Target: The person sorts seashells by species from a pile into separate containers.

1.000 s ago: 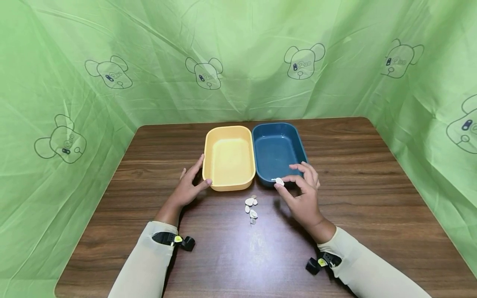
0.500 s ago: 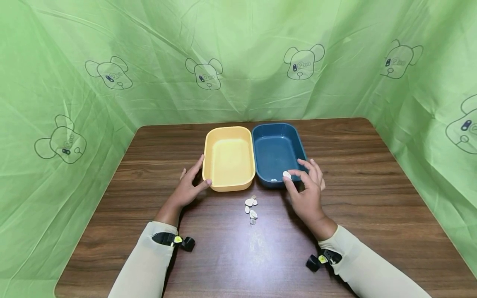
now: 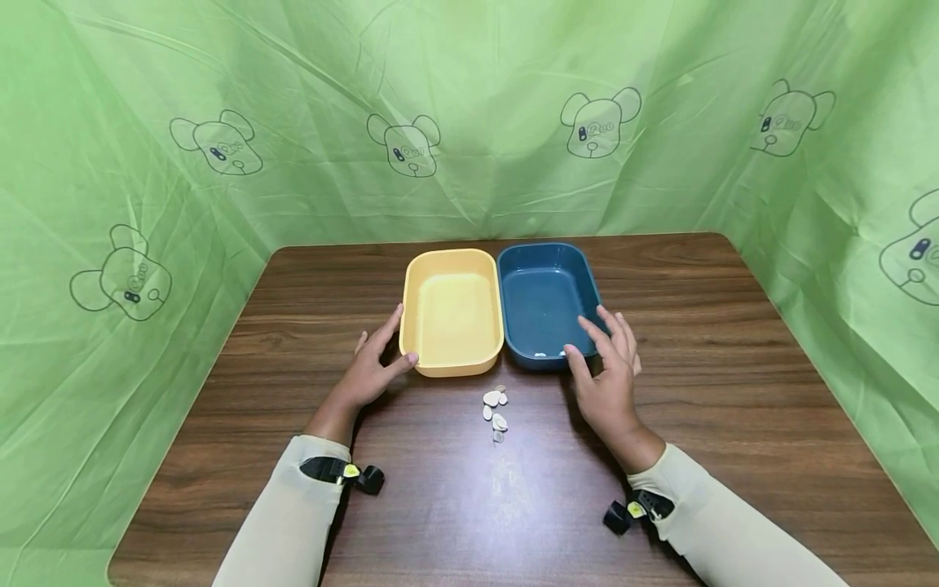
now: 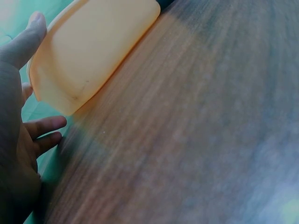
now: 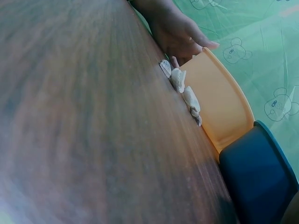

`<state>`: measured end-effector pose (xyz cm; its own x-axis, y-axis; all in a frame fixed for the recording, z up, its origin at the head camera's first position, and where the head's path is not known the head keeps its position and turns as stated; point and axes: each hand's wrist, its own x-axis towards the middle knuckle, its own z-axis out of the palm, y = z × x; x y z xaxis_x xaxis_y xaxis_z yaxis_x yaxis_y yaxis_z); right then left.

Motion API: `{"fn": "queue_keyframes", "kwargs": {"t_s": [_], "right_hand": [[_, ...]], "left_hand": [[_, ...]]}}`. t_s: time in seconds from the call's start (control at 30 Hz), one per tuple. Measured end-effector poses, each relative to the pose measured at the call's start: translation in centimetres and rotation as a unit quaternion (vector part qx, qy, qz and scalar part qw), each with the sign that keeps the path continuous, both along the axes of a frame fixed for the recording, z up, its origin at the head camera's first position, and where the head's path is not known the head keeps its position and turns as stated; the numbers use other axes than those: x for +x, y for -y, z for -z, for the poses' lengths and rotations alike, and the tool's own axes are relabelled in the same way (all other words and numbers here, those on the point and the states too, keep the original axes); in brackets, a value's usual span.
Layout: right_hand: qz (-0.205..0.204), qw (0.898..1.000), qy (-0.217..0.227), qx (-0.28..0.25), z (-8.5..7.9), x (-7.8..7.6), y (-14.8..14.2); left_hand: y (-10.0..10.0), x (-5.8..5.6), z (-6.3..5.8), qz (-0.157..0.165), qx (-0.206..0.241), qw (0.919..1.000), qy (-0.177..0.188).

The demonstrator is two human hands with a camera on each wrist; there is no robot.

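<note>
At the worktop's (image 3: 440, 497) far edge, the yellow tub (image 3: 451, 314) touched the blue tub (image 3: 544, 303). Shells (image 3: 500, 423) lay before the yellow tub, between the hands, well apart from both. The right hand (image 3: 607, 379), thumb and forefinger parted, held nothing; white bits (image 3: 540, 355) showed inside the blue tub near its thumb. The left hand's (image 3: 369, 377) straight fingers rested against the yellow tub's near left corner.

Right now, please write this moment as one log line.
left hand: touching yellow tray; right hand: empty, at blue tray; shells: on table; white pieces: in blue tray
</note>
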<state>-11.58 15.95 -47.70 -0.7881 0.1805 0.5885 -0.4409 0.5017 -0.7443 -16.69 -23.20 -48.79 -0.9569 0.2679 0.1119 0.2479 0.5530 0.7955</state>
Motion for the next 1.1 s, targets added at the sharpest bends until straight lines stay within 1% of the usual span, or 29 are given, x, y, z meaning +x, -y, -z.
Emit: {"fn": "queue_keyframes", "kwargs": {"t_s": [0.17,0.33,0.57,0.87,0.97,1.1], "right_hand": [[0.0,1.0,0.0,-0.005,-0.06,-0.03,0.0],[-0.004,1.0,-0.012,-0.016,0.01,0.01,0.1],[-0.011,0.999,-0.03,-0.022,-0.1,0.02,0.16],[-0.022,0.998,-0.044,-0.036,-0.3,0.06,0.21],[-0.033,0.997,-0.06,-0.037,-0.42,0.21,0.29],[-0.061,0.993,-0.092,-0.033,-0.4,0.42,0.29]], "left_hand": [[-0.03,0.05,-0.03,0.0,0.003,1.0,0.001],[-0.01,0.06,-0.02,0.0,0.001,1.0,-0.001],[-0.02,0.11,0.03,0.002,0.009,0.9999,-0.014],[0.07,0.07,-0.03,0.002,0.0,1.0,-0.004],[0.06,0.02,-0.02,0.002,0.001,1.0,-0.003],[0.01,0.04,-0.05,0.003,0.005,1.0,-0.003]]}}
